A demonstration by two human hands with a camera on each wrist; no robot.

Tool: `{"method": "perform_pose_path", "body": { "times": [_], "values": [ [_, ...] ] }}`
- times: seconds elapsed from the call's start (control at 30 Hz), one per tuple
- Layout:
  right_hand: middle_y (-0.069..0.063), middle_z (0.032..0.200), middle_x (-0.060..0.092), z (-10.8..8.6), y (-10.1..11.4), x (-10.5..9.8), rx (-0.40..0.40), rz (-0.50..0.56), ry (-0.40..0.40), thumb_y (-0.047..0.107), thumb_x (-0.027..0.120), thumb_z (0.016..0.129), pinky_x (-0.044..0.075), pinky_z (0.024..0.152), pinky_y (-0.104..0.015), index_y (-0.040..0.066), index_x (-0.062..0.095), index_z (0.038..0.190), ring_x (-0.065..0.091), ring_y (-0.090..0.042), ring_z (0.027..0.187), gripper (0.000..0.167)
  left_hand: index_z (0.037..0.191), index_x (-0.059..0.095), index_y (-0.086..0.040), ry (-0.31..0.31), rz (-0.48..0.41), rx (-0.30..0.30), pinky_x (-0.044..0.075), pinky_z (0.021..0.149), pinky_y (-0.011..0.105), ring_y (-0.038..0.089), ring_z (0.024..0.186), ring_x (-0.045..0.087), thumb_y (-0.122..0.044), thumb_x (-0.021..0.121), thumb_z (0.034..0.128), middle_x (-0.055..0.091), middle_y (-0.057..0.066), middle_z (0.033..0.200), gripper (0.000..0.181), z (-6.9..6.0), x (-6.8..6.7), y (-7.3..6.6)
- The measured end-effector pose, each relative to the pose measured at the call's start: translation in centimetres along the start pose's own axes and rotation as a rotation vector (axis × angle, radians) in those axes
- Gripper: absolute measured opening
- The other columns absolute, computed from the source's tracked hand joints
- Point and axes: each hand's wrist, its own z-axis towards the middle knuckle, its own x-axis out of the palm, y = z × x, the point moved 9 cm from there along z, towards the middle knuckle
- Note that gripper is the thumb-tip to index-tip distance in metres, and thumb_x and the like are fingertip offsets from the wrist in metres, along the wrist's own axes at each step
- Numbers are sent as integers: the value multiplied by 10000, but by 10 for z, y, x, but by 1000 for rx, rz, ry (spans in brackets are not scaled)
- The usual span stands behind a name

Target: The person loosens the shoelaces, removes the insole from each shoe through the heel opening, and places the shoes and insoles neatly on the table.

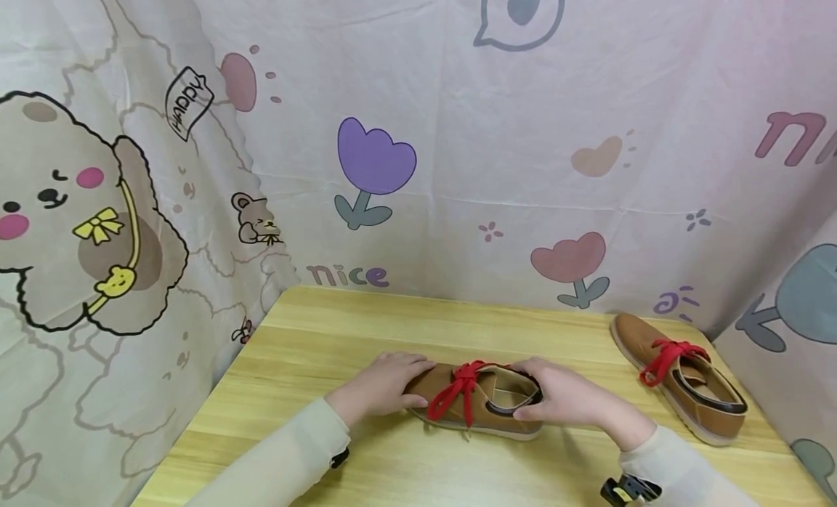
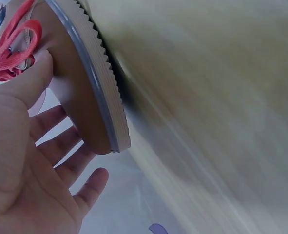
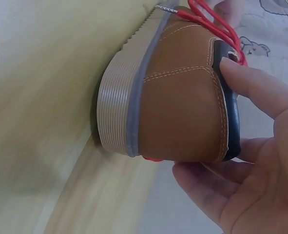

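Note:
A brown shoe [image 1: 480, 412] with a red lace bow [image 1: 466, 380] lies across the table, toe to the left, heel to the right. My left hand [image 1: 384, 383] holds its toe end, thumb on the near side and fingers over the far side; the left wrist view shows the thumb on the brown upper [image 2: 80, 92] beside the laces. At the heel, my right hand [image 1: 565, 396] grips the dark collar; in the right wrist view the thumb presses the collar [image 3: 226, 102] and the fingers curl behind the heel [image 3: 182, 112]. The sole's far side is hidden.
A second brown shoe [image 1: 709, 398] with a red bow stands at the table's right side, toe pointing to the back left. The wooden table [image 1: 346, 322] meets a patterned cloth [image 1: 458, 129] behind it, and cloth also hangs at left and right.

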Motion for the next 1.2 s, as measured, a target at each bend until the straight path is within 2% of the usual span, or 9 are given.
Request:
{"method": "perform_pose_path", "body": {
  "times": [0.17,0.37,0.5,0.7,0.83,1.07,1.2],
  "values": [
    [-49,1196,626,3,4,2,-33,12,-5,469,825,790,520,881,-423,11,576,1331,607,-205,1053,752,1503,477,-175,0,-26,-7,342,1117,506,264,1375,455,-520,659,927,496,59,1500,695,-4,-4,5],
    [-139,1310,600,-2,-1,-3,-7,14,-7,505,777,832,473,987,-535,-14,527,1394,585,-323,1194,805,1490,490,-167,7,-52,2,358,1101,489,248,1363,469,-526,696,901,510,47,1490,720,-2,-2,3],
    [-134,1270,615,3,5,-8,-43,-6,3,466,724,898,496,949,-524,-5,563,1361,605,-314,1148,680,1495,485,-176,17,-58,-7,356,1109,475,238,1364,467,-529,716,880,506,30,1493,745,-1,-1,3],
    [-36,1128,662,37,31,-24,-149,-54,-25,335,647,984,541,841,-431,78,691,1156,645,-249,1001,313,1499,481,-163,14,-43,0,339,1129,492,271,1367,462,-516,705,889,500,67,1495,740,-3,-5,2],
    [41,1013,655,63,52,-28,-207,-70,2,253,642,991,535,812,-380,145,727,1015,642,-181,933,140,1502,478,-155,7,-33,7,337,1133,497,283,1372,457,-505,694,902,497,78,1496,727,-3,-6,1],
    [70,958,641,88,69,-19,-191,-90,76,237,643,991,527,837,-381,168,746,932,645,-187,934,137,1507,470,-148,-8,-35,12,349,1122,516,295,1364,466,-507,686,904,502,83,1491,734,-3,-4,3],
    [90,868,659,98,74,-10,-178,-104,104,231,651,984,513,755,-336,152,748,869,606,-118,784,170,1501,478,-142,-9,-34,13,359,1113,523,300,1357,474,-492,694,905,510,85,1484,725,-3,-4,2]
  ]
}}
